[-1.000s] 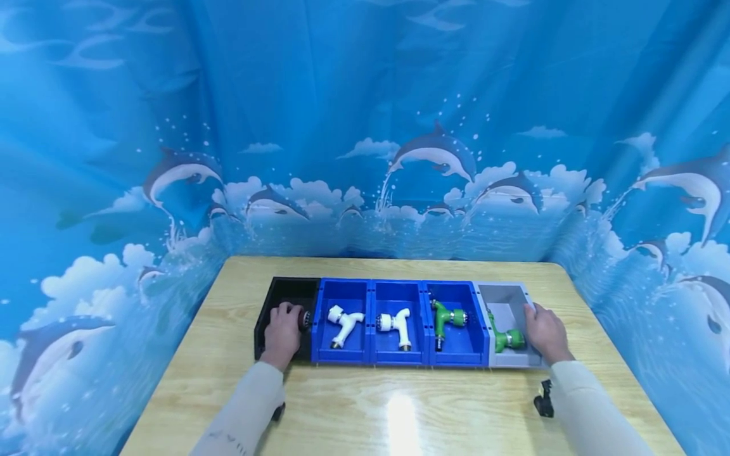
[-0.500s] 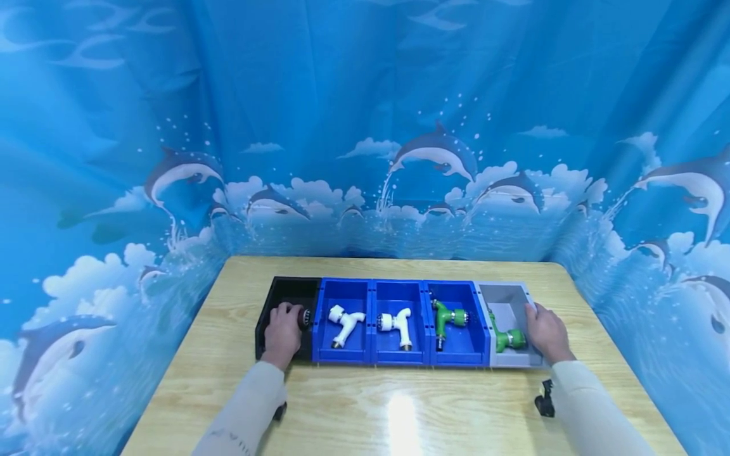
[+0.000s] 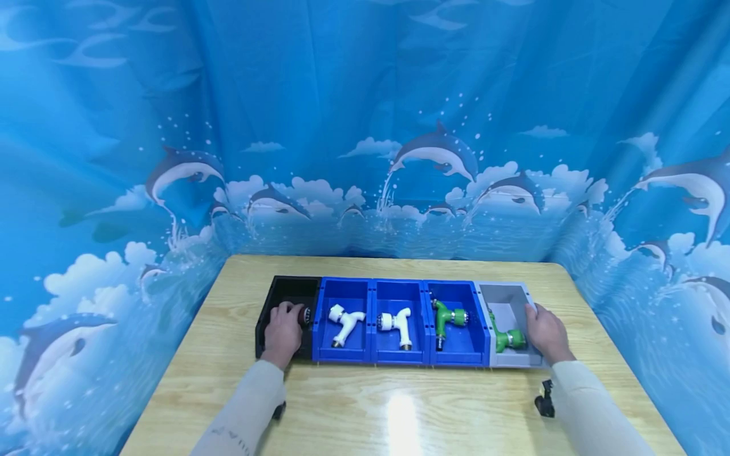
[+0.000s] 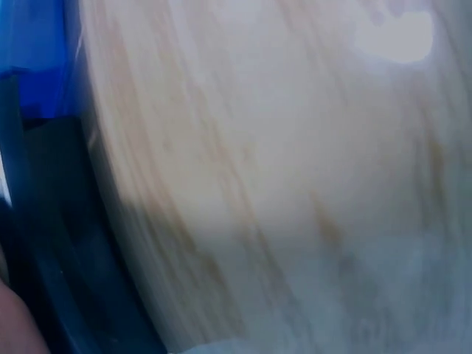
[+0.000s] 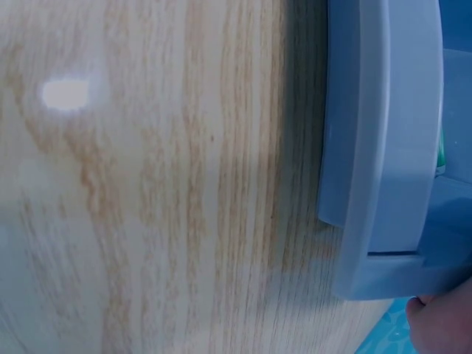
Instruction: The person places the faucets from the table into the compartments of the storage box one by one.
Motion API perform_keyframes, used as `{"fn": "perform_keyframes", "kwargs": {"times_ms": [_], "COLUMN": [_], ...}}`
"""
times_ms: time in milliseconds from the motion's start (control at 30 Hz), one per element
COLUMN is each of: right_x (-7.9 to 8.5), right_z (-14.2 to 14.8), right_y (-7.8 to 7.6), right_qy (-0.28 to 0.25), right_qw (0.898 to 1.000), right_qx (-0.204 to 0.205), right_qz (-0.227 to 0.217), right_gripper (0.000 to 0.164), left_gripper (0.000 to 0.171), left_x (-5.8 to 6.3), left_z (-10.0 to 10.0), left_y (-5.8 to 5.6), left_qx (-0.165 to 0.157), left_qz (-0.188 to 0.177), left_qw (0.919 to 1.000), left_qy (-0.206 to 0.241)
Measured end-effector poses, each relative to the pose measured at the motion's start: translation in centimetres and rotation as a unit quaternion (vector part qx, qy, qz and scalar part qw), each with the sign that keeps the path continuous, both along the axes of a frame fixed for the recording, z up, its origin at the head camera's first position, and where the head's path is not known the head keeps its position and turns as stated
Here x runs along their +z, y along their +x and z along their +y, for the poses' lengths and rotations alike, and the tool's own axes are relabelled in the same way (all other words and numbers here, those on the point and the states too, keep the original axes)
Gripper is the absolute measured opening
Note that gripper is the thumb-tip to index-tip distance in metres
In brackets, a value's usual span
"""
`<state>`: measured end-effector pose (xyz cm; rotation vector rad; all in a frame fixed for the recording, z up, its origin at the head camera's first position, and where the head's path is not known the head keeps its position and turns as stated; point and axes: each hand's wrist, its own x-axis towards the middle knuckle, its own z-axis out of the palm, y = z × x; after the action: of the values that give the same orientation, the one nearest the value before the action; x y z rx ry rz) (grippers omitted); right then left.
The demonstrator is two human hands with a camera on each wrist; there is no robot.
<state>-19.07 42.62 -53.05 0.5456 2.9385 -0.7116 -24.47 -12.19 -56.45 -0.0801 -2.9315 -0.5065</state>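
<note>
My left hand (image 3: 282, 332) reaches down into the black bin (image 3: 288, 288) at the left end of a joined row. Its fingers curl over a dark brown tap (image 3: 305, 316); only the round knob end shows beside the thumb, and the hand hides the rest. At the row's other end, my right hand (image 3: 549, 330) grips the right wall of the grey bin (image 3: 503, 292). A green tap (image 3: 507, 339) lies in that bin. The right wrist view shows the grey bin's front wall (image 5: 398, 147) and part of the hand at its corner.
Between the end bins sit blue bins (image 3: 373, 358). Two hold a white tap each, left (image 3: 346, 326) and right (image 3: 397, 323); the third holds a green tap (image 3: 447, 320). The row stands on a wooden table (image 3: 353, 405), with a dolphin-print curtain (image 3: 365, 158) behind it.
</note>
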Motion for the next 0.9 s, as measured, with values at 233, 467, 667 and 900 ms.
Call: {"fn": "perform_keyframes", "kwargs": {"times_ms": [233,467,667,900], "right_x": [0.05,0.22,0.21,0.22], "right_z": [-0.03,-0.05,-0.15,-0.17], "right_y": [0.07,0.09,0.10,-0.02], "right_qy": [0.000,-0.003,-0.007,-0.007], "right_qw": [1.000,1.000,1.000,1.000], "right_qx": [0.003,0.003,0.001,-0.003], "right_qz": [-0.002,-0.003,-0.008,-0.010], "right_gripper": [0.078,0.076,0.077,0.078], "left_gripper": [0.040,0.038,0.037,0.045], "left_x": [-0.15,-0.44,-0.54,-0.70], "left_z": [-0.08,-0.13,-0.38,-0.68], "left_y": [-0.10,-0.18,-0.07,-0.17], "left_qx": [0.008,0.009,-0.016,-0.044], "left_qz": [-0.020,-0.011,0.008,0.016], "left_qw": [0.9998,0.9997,0.9997,0.9989], "left_qy": [0.000,0.020,0.018,0.002]}}
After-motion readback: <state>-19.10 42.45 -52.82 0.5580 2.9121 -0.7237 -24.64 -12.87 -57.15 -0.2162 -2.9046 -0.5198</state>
